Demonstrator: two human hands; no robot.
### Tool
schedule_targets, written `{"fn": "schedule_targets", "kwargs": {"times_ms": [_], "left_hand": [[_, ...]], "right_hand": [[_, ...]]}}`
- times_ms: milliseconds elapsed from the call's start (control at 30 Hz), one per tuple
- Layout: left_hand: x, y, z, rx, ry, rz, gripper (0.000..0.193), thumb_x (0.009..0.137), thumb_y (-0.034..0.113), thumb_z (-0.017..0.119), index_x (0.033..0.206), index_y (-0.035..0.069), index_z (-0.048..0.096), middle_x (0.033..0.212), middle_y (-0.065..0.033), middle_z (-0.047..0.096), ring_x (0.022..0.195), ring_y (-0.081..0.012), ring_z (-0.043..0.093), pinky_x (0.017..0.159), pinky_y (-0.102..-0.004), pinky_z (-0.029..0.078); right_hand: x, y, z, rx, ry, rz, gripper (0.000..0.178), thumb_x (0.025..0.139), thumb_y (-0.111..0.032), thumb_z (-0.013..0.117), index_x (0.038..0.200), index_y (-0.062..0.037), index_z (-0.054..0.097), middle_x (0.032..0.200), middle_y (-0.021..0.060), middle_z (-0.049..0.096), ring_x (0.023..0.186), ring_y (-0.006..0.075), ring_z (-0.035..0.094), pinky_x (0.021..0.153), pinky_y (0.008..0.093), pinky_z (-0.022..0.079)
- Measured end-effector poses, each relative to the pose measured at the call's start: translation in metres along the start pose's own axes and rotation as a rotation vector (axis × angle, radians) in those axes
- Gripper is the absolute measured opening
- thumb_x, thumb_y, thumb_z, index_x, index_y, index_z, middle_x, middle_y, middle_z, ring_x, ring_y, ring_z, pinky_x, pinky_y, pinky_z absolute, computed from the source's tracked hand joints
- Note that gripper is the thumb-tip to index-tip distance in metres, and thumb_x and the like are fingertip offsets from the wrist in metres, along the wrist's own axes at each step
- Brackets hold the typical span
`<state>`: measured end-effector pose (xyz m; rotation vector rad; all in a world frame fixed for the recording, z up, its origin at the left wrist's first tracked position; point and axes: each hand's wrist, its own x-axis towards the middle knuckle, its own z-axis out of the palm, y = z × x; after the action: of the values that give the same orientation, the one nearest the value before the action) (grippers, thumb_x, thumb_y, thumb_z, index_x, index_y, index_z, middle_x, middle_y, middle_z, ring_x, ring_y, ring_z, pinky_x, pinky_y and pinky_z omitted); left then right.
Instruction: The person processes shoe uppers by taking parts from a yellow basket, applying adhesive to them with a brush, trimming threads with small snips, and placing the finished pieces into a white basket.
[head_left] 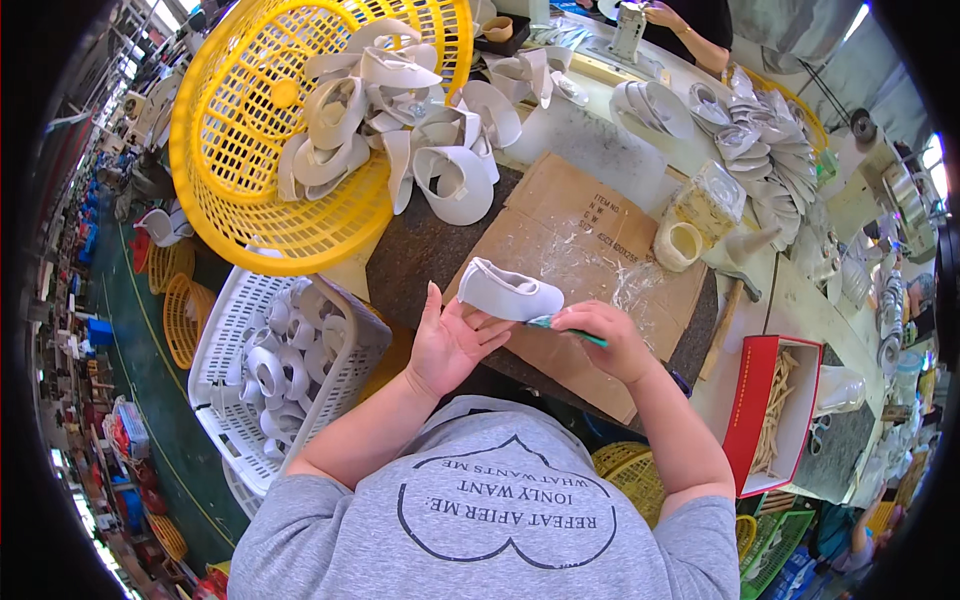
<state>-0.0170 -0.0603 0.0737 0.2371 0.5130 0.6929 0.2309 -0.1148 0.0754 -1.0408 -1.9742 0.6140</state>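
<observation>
A white shoe upper (508, 294) is raised above the cardboard sheet (585, 240), its opening facing up. My left hand (447, 345) bears it from below at the heel side; the palm is turned up, the thumb stands apart and the fingertips go under the upper. Pinched in my right hand (605, 335) is a slim brush-like tool with a green handle (588, 338). Its pale green front end lies against the lower edge of the upper near the toe. The exact shape of that tip is partly hidden by my fingers and the upper.
A yellow basket (225, 215) with white shoe uppers stands far left. Below it, a white basket (215, 350) holds curled white pieces. A crusted pot (680, 246) is right of the cardboard; a red box (752, 410) of pale sticks is near right. Another person's arm (690, 40) works at the back.
</observation>
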Motion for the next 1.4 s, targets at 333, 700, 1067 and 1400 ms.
{"fn": "schedule_targets", "kwargs": {"times_ms": [333, 700, 1067, 1400], "left_hand": [[-0.016, -0.004, -0.041, 0.297, 0.278, -0.260, 0.061, 0.084, 0.064, 0.042, 0.114, 0.013, 0.053, 0.117, -0.0054, 0.056, 0.117, -0.0256, 0.046, 0.101, -0.0509, 0.025], [-0.021, 0.010, -0.050, 0.601, 0.375, -0.058, 0.046, 0.079, 0.041, 0.063, 0.116, 0.014, 0.058, 0.109, -0.0024, 0.060, 0.105, -0.0148, 0.050, 0.091, -0.0382, 0.035], [-0.105, 0.047, -0.137, 0.341, 0.572, 0.087, 0.033, 0.080, 0.032, 0.064, 0.106, 0.011, 0.061, 0.097, -0.0048, 0.061, 0.092, -0.0193, 0.058, 0.084, -0.0381, 0.046], [-0.301, 0.109, -0.322, -0.368, 1.245, 0.966, 0.029, 0.087, 0.033, 0.059, 0.107, 0.013, 0.054, 0.094, -0.0055, 0.059, 0.086, -0.0213, 0.057, 0.081, -0.0366, 0.045]], "right_hand": [[-0.016, 0.022, 0.052, 0.544, 0.673, 0.735, 0.013, 0.090, -0.012, 0.057, 0.100, -0.0042, 0.055, 0.087, 0.0051, 0.059, 0.075, 0.0109, 0.058, 0.065, 0.0241, 0.051], [-0.024, 0.048, 0.076, -0.013, 0.427, 0.427, 0.013, 0.091, -0.008, 0.052, 0.103, -0.0029, 0.052, 0.096, 0.0067, 0.053, 0.087, 0.0157, 0.052, 0.076, 0.0273, 0.045], [0.022, 0.015, 0.073, 0.453, 0.760, 0.799, 0.027, 0.092, -0.017, 0.054, 0.115, -0.0035, 0.050, 0.108, 0.0084, 0.054, 0.093, 0.0184, 0.057, 0.071, 0.0263, 0.053], [0.073, 0.003, 0.161, 0.603, 0.541, 0.846, 0.027, 0.091, -0.016, 0.054, 0.115, -0.0031, 0.050, 0.107, 0.0097, 0.055, 0.092, 0.0180, 0.059, 0.071, 0.0266, 0.054]]}}
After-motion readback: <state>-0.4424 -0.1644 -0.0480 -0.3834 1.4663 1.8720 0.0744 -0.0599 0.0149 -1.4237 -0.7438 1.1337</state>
